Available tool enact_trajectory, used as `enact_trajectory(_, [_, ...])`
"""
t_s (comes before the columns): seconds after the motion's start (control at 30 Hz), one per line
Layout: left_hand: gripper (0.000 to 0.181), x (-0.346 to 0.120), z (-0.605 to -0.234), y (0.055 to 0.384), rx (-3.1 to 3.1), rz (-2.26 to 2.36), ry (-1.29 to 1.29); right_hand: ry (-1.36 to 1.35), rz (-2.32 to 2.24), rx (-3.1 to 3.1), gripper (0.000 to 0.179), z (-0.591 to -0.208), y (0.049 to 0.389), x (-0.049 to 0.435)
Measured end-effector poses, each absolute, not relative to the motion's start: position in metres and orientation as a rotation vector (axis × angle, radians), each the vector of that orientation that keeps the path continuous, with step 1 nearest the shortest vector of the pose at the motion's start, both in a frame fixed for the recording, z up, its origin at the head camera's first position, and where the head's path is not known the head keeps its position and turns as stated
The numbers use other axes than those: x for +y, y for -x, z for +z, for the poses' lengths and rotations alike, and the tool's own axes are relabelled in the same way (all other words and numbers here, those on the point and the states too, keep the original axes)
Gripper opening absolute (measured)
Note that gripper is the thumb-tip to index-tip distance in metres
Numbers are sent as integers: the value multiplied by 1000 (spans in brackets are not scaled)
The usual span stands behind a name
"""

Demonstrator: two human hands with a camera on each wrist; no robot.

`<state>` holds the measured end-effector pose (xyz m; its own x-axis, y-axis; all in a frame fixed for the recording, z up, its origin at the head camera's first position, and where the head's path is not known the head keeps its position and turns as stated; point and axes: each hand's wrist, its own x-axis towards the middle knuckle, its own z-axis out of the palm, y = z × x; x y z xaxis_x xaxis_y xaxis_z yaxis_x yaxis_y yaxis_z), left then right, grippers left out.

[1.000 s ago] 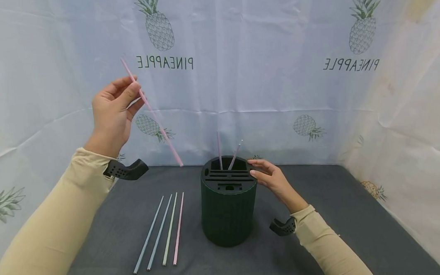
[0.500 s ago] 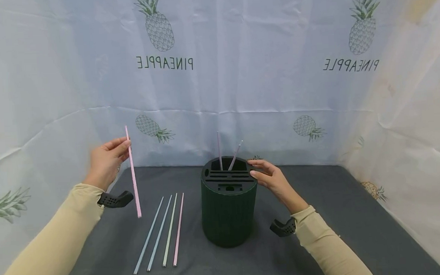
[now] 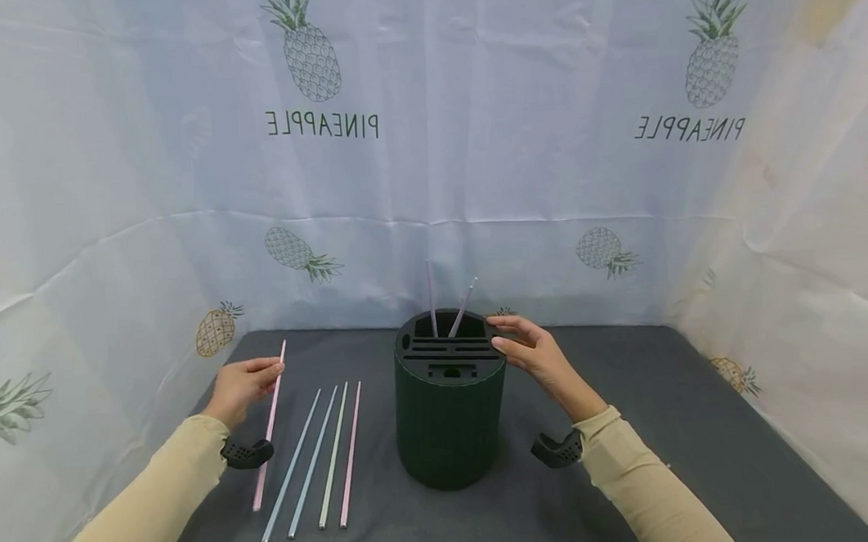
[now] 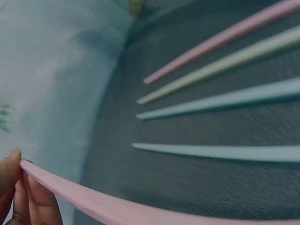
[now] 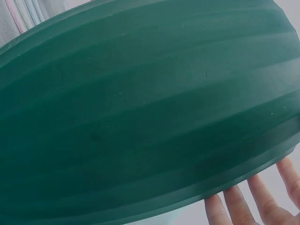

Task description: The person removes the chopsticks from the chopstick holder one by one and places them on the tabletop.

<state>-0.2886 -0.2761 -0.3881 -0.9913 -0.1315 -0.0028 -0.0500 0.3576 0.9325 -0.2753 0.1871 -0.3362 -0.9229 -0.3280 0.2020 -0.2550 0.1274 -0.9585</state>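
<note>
My left hand (image 3: pixel 243 389) pinches a pink chopstick (image 3: pixel 274 404) near its far, thinner end. This chopstick slants low at the left of a row: a blue chopstick (image 3: pixel 291 467), another blue one (image 3: pixel 314 461), a pale green one (image 3: pixel 334 456) and a pink one (image 3: pixel 351 455). In the left wrist view, thumb and fingers hold the tip of the pink chopstick (image 4: pixel 108 204). My right hand (image 3: pixel 534 360) rests at the upper right rim of a dark green knife block (image 3: pixel 449 426); its straight fingers (image 5: pixel 267 201) touch the ribbed wall (image 5: pixel 140 117).
Two pinkish chopsticks (image 3: pixel 431 296) stand in the block's rear compartment, one of them leaning right. Slots cross the block's black top (image 3: pixel 449 356). A dark cloth (image 3: pixel 634 440) covers the table, and a white pineapple-print curtain (image 3: pixel 508 136) hangs around it.
My left hand has come down from high at the left with the pink chopstick, which now slants low beside the row. My right hand has stayed at the block.
</note>
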Motion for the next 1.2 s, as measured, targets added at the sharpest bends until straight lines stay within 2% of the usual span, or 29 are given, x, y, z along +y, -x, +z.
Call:
enact_trajectory(0.57, [29, -275, -445, 288, -2676, -1647, -200, 592, -1935, 2314, 50, -336, 277, 188])
enact_trajectory(1.2, [22, -266, -451, 294, -2744, -1494, -291, 594, -1943, 2317, 49, -337, 277, 188])
